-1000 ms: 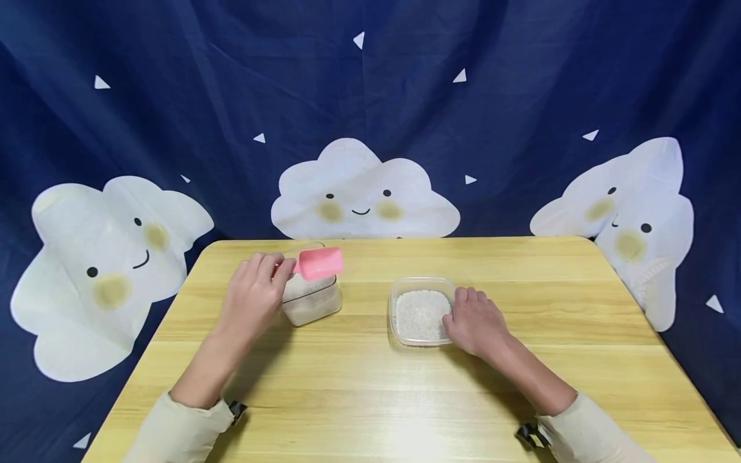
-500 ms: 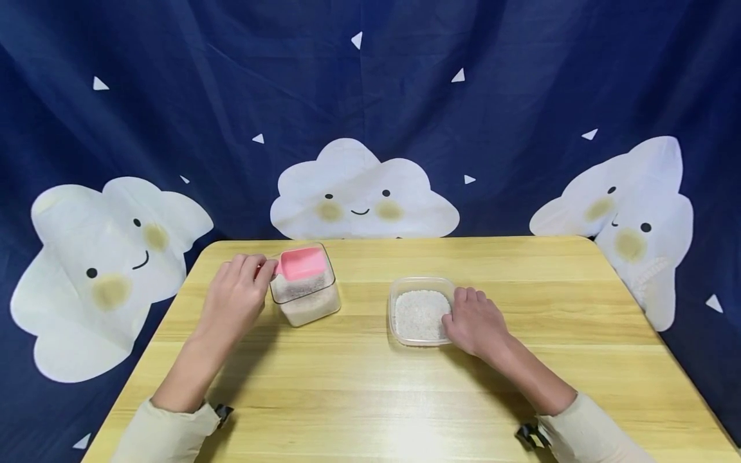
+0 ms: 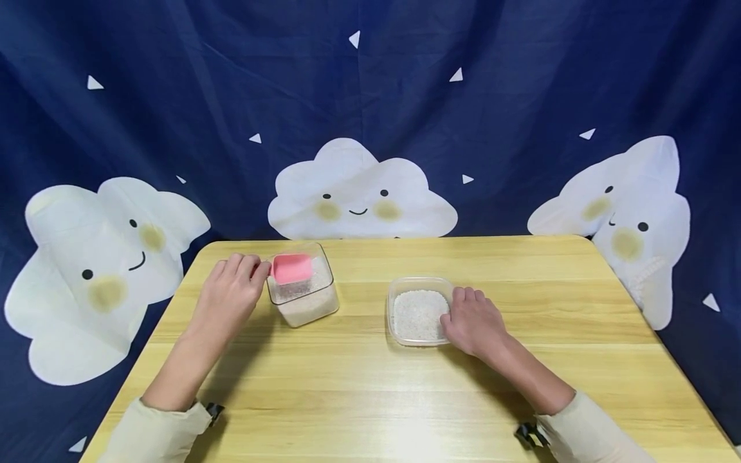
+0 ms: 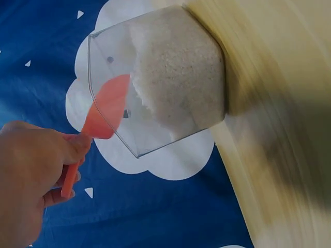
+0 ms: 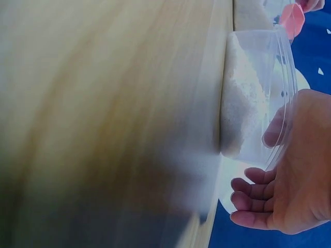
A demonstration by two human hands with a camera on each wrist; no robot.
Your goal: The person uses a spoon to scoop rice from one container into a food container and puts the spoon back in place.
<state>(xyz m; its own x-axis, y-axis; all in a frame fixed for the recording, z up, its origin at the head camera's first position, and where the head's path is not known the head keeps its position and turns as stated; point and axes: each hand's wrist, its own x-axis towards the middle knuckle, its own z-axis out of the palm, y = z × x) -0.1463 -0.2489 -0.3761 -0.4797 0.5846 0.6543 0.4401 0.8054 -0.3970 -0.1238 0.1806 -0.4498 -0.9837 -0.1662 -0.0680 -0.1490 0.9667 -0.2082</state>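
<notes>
My left hand (image 3: 228,297) pinches the handle of a pink scoop (image 3: 292,269) at the mouth of a clear, deep container (image 3: 312,310). White rice-like grains fill the lower part of that container. In the left wrist view, the scoop's bowl (image 4: 107,111) dips inside the rim and stays above the grains. With the thumb inside and the fingers outside, my right hand (image 3: 476,323) grips the right wall of a shallow clear plastic box (image 3: 419,343). A layer of similar white grains (image 3: 419,314) lies in it. The right wrist view shows the thumb (image 5: 275,128) through the box's wall.
Both containers stand on a light wood-grain table (image 3: 359,386), the deep one to the left of the shallow box, with a gap between them. Behind the table's far edge hangs a dark blue curtain (image 3: 405,96) with smiling white clouds.
My left hand has moved left and slightly down with the scoop, bringing its bowl from the deep container's right side to its mouth. The right hand and shallow box have stayed in place.
</notes>
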